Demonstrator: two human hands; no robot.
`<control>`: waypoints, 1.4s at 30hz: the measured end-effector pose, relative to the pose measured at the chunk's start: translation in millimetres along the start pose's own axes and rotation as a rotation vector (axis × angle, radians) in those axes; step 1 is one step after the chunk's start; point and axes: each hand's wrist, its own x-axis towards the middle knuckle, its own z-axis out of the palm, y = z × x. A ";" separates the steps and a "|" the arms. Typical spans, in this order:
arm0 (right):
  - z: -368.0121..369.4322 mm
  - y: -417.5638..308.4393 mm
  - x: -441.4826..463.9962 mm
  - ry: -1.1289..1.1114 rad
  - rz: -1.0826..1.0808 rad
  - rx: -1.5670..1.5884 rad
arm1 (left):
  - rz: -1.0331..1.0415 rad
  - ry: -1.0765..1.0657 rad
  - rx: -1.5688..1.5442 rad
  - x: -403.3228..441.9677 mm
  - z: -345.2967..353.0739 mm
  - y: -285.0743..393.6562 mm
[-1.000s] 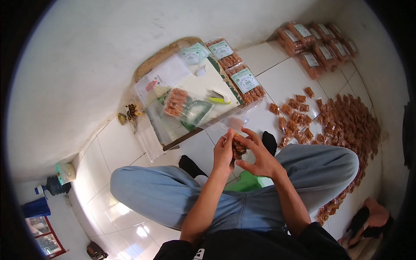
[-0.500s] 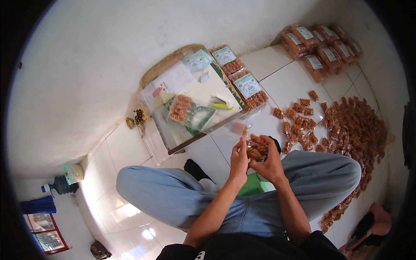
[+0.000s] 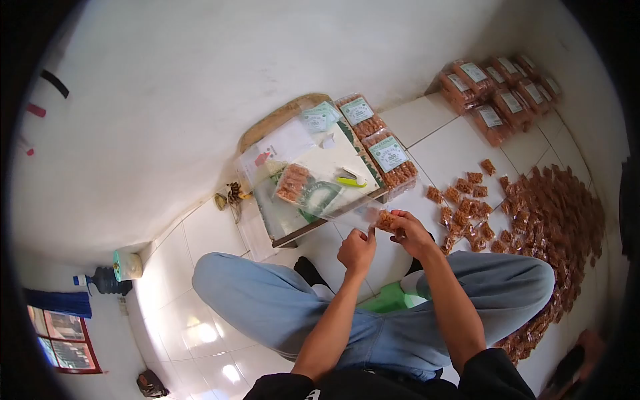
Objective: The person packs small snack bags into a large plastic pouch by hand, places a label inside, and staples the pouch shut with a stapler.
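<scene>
apparently bagging: gripping packets in right hand, pinching bag in curled left hand, probably next needing bag held open.

Single head-worn view, forward and steeply down

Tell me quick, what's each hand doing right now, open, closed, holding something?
Left hand: closed, fingers curled; exactly what it pinches cannot be told.
Right hand: closed, holding a small packet of brown snacks.
</scene>
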 end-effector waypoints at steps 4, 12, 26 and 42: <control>2.3 0.7 -1.5 0.008 -0.160 -0.214 | 0.037 0.072 0.036 -3.0 -3.8 -6.9; 15.0 1.7 -38.7 0.024 -0.209 -0.596 | 0.299 0.542 -0.323 -14.9 -1.6 -22.4; 39.6 18.1 -28.5 0.031 -0.351 -0.404 | 0.425 0.546 -0.397 -15.8 -4.0 -27.7; 43.2 19.4 -14.2 -0.009 -0.010 0.414 | 0.430 0.487 -0.622 -15.8 4.8 -35.4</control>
